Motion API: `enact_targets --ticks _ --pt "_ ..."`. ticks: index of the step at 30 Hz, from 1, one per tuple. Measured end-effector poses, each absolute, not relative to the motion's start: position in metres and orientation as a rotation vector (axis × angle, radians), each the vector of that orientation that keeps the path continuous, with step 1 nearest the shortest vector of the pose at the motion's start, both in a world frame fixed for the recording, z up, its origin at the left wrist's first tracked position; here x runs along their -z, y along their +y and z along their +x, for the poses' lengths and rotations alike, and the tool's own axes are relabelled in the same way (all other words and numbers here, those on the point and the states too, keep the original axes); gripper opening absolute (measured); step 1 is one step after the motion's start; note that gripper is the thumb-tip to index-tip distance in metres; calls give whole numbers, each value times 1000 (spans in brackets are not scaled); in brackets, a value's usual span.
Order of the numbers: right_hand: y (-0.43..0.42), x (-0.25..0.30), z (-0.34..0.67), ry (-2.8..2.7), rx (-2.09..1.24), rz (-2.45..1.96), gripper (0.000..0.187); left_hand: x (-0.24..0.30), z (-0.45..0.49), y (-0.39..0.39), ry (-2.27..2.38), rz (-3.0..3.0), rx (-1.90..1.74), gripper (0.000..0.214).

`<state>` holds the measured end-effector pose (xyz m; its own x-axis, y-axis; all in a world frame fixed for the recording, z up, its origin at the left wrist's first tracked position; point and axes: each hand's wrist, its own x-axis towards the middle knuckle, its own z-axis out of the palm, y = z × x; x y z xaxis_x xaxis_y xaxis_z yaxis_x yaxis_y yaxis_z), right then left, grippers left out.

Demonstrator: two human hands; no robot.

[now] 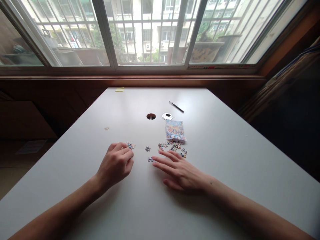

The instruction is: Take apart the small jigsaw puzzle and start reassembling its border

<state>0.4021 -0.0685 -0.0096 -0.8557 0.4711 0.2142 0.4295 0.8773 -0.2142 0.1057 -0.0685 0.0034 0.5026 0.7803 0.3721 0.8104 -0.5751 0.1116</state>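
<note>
My left hand [116, 164] rests on the white table [225, 160] with its fingers curled inward, right beside a small cluster of joined puzzle pieces [130, 145]; what it grips, if anything, is hidden. My right hand [178, 170] lies flat with fingers stretched out, fingertips touching a single puzzle piece [150, 159]. Another loose piece [147, 148] sits between the hands. Several scattered pieces [173, 147] lie just beyond my right fingers, below a colourful puzzle packet [175, 130].
A black pen [176, 107] lies farther back. A round cable hole [151, 116] and its grey cap [167, 116] sit mid-table. One stray piece [107, 128] lies at the left, a yellow note [119, 89] at the far edge. Windows stand behind.
</note>
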Motion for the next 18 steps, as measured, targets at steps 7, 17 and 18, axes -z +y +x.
enact_targets --ticks 7,17,18 --pt "-63 17 399 -2573 -94 -901 37 4 115 -74 -1085 -3051 493 36" --pt "-66 16 396 -2629 -137 -789 41 8 130 -68 -1162 -2985 399 49" --pt "-67 16 396 -2651 -145 -767 43 7 127 -66 -1155 -2984 411 51"
